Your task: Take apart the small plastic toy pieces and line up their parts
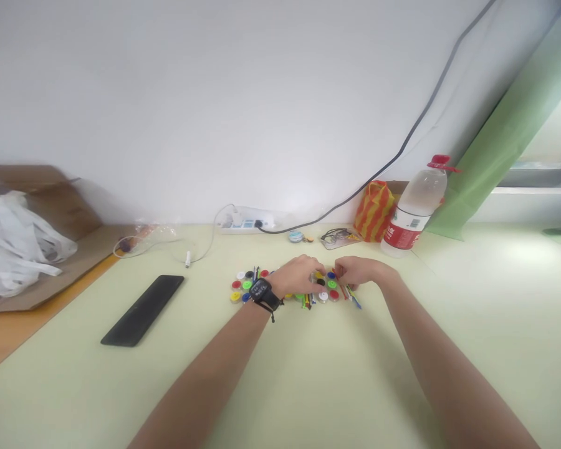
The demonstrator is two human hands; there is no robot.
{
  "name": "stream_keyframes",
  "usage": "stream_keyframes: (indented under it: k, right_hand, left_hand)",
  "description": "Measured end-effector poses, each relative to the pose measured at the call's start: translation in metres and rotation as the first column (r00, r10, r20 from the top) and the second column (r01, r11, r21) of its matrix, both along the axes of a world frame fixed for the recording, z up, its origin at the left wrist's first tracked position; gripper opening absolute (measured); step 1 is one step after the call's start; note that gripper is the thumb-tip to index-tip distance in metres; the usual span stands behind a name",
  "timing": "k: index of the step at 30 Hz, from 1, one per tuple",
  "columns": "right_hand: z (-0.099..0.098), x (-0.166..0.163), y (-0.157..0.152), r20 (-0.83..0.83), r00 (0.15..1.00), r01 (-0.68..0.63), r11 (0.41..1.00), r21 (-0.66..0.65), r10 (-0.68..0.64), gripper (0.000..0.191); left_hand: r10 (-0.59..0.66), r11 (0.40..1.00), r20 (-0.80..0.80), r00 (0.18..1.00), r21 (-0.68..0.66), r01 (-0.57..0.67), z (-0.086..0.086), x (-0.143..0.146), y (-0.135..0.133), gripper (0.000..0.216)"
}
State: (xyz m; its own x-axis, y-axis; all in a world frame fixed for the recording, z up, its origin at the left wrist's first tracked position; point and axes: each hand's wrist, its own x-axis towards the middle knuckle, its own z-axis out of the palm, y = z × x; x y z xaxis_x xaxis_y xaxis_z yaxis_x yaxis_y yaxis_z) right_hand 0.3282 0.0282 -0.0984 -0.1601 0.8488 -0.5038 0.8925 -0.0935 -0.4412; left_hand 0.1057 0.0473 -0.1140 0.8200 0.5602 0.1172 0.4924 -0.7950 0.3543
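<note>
Small clear round containers with coloured caps stand in rows on the table, among them a red-capped one (236, 285), a yellow-capped one (235, 297) and a white-capped one (323, 297). My left hand (299, 275), a black watch (262, 292) on its wrist, reaches over the middle of the rows. Its bent thumb and fingers close in beside a black cap (320, 282); what they grip is hidden. At the right end, my right hand (354, 270) has its fingers curled down together above thin coloured sticks (354, 297). Its fingertips are too small to make out clearly. More thin sticks (306, 301) lie below my left hand.
A black flat slab (144, 310) lies to the left, near a white cable plug (187, 259). Along the wall are a power strip (245, 223), a small round tin (296, 236), a striped bag (374, 211) and a large water bottle (411, 209). Far left sits a cardboard box (58, 199).
</note>
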Motion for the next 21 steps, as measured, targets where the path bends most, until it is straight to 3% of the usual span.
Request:
stream_keyframes:
  k: [9,21]
  right_hand:
    - [-0.0024,0.0016,0.0023,-0.081,0.997,0.003,1.000,0.013,-0.002,0.022]
    - [0.0034,-0.0013,-0.0034,-0.122,0.992,-0.038,0.999,0.031,0.042,0.020]
  left_hand:
    - [-0.010,0.999,-0.036,0.999,-0.043,0.008,0.0057,-0.0003,-0.0024,0.059]
    - [-0.020,0.999,-0.014,1.000,-0.032,0.020,0.0061,0.0023,-0.0044,0.048]
